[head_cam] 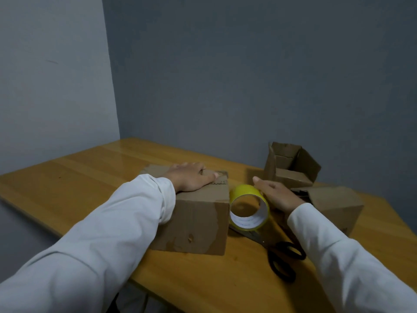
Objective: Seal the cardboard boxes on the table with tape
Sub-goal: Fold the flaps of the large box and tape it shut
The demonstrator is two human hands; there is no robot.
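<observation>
A closed cardboard box (198,218) stands in the middle of the wooden table (90,177). My left hand (191,177) lies flat on its top, fingers straight, over the flap seam. A yellow tape roll (248,206) stands on edge just right of that box. My right hand (275,193) rests against the roll's right side with fingers extended. An open box (291,168) with raised flaps stands at the back right. A third box (334,204) sits tilted to the right, partly behind my right wrist.
Black-handled scissors (284,258) lie on the table in front of the tape roll, blades pointing toward the closed box. Grey walls meet in a corner behind the table. The table's near edge runs diagonally below my left sleeve.
</observation>
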